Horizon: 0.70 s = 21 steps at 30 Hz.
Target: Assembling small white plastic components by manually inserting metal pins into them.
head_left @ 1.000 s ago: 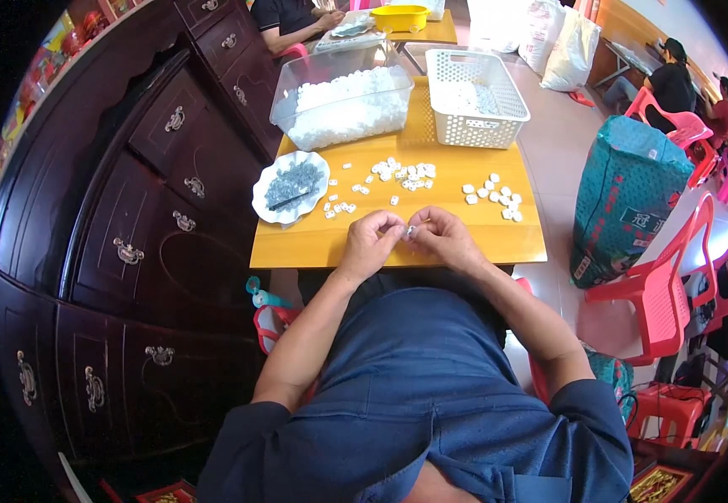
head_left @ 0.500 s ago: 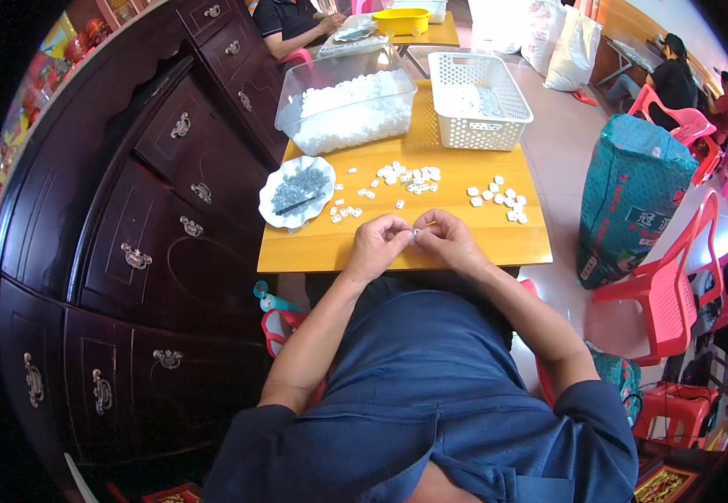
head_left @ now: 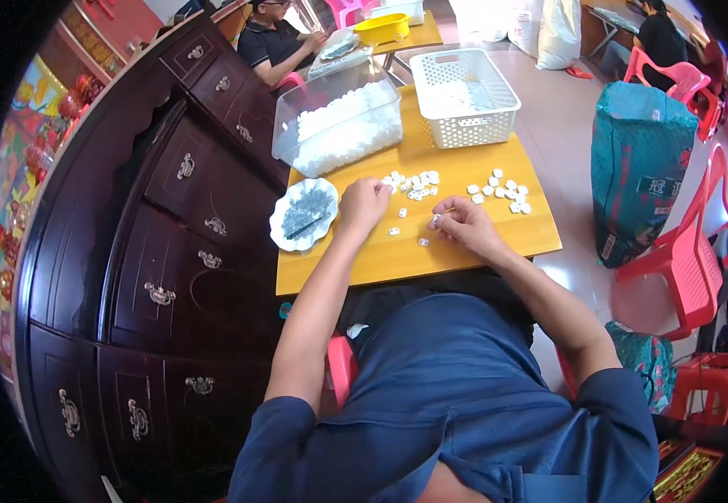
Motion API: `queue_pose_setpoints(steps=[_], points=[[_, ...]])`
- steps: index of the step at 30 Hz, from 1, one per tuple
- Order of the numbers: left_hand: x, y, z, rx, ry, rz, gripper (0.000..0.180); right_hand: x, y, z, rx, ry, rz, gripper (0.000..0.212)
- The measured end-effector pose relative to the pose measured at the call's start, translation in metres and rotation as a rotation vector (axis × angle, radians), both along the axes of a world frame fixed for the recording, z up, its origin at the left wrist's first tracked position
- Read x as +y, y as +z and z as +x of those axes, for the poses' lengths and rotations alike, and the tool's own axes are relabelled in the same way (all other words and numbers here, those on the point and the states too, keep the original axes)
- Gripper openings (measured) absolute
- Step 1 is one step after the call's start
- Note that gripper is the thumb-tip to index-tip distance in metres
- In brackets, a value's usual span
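My left hand [head_left: 365,204] reaches over the yellow table to the near left edge of a cluster of small white plastic pieces [head_left: 418,181]. Its fingers are closed at the tips, and what they pinch, if anything, is not clear. My right hand [head_left: 470,228] pinches one small white plastic piece [head_left: 437,220] between thumb and fingers, just above the tabletop. A few loose pieces lie between the hands, one of them [head_left: 423,241] just below the right fingertips. Farther right sits a separate group of rounder white pieces [head_left: 511,191].
Left of my left hand stands a scalloped white plate [head_left: 277,228] of small grey-blue parts. A clear bin [head_left: 343,155] of white pieces and a white perforated basket [head_left: 475,132] stand behind. Dark drawers [head_left: 167,251] flank the table. Another person [head_left: 276,42] sits beyond.
My hands, together at the table's front before, have parted. The left has gone forward and left to the cluster; the right has shifted right with a white piece. The view has turned slightly.
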<state>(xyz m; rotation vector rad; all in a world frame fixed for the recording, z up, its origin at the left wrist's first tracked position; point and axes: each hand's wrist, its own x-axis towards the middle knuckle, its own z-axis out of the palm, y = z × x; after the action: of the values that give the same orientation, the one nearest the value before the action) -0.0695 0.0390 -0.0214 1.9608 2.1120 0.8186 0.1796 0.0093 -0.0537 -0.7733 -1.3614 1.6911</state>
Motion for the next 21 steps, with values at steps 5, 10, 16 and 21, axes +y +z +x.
queue_pose_setpoints(steps=[5,10,16,21], points=[[0.022,-0.007,-0.002,0.153,0.046,-0.017,0.024,0.002,-0.002,-0.003,-0.026,0.011,0.018,0.016],[0.025,-0.004,0.000,0.196,0.008,-0.057,0.022,0.004,-0.001,-0.002,-0.035,0.012,0.014,0.016],[0.019,-0.005,0.002,0.172,-0.001,-0.008,0.020,0.004,-0.002,-0.002,-0.020,0.018,0.045,0.016],[0.008,0.000,-0.005,-0.208,-0.022,0.048,0.012,0.004,-0.002,-0.002,-0.061,0.028,0.025,0.017]])
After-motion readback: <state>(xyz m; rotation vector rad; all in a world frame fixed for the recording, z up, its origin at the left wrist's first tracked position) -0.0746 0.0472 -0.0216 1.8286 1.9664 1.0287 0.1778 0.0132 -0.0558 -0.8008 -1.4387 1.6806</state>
